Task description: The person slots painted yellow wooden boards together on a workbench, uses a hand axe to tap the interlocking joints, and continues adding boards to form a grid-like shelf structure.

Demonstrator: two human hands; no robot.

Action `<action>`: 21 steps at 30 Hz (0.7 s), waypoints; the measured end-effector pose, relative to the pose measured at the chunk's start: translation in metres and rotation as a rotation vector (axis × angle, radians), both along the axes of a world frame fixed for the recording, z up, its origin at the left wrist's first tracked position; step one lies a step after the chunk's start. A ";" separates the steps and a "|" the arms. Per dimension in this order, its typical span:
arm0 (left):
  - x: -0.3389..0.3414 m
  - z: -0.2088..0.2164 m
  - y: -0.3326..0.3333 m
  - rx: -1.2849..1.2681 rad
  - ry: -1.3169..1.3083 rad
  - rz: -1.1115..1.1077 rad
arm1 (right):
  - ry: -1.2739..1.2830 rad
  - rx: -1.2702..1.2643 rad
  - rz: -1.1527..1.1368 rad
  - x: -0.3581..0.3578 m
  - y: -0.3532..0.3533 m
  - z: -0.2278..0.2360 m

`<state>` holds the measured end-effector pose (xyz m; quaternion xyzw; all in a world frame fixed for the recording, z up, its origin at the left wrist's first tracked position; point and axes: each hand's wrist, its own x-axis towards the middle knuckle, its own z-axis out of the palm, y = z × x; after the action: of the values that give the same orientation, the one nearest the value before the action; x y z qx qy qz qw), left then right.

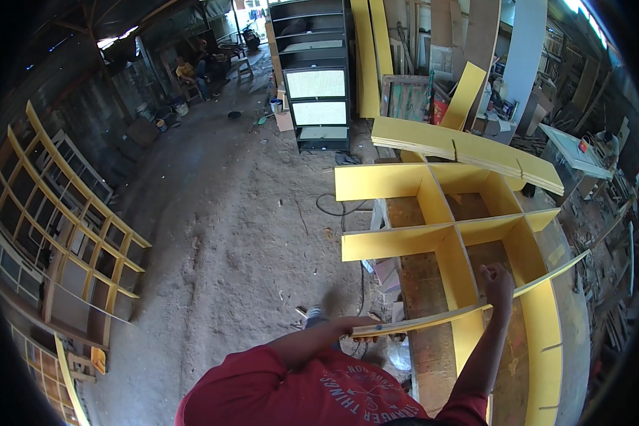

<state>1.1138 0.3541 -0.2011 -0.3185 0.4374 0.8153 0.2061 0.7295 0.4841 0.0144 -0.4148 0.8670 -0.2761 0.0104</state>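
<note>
A long, narrow yellow board (pixel 422 324), seen along its edge, crosses a yellow slotted wooden frame on the workbench. My left hand (pixel 360 329) is closed around the board's left end, close to my body. Over the frame, my right hand (pixel 498 282) has curled fingers; whether it holds anything is hidden. The right wrist passes in front of the board. Yellow panels (pixel 447 206) stand on edge and cross each other, forming open compartments over a stained brown bench top (pixel 427 273).
Stacked yellow boards (pixel 468 150) lie beyond the frame. A black shelf unit (pixel 318 78) stands at the far side. Yellow lattice frames (pixel 85 213) lean at left. Scrap wood clutters the far right, and a dirt floor (pixel 241 234) stretches leftward. Two people sit in the distance.
</note>
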 end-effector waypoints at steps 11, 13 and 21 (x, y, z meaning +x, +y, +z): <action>0.113 -0.025 -0.116 -0.389 0.136 -0.365 | -0.089 -0.026 -0.198 -0.017 0.034 -0.047; 0.218 -0.083 -0.181 -0.516 0.499 -0.166 | -0.065 0.166 -0.021 0.008 0.011 -0.027; 0.551 -0.174 -0.377 -1.015 -0.608 -0.330 | -0.597 -0.206 0.377 0.300 -0.221 0.143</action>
<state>1.6648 -0.0225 -0.3754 -0.5232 0.7363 0.3354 0.2676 1.0294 0.2631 0.1577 -0.4674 0.7017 -0.4640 0.2716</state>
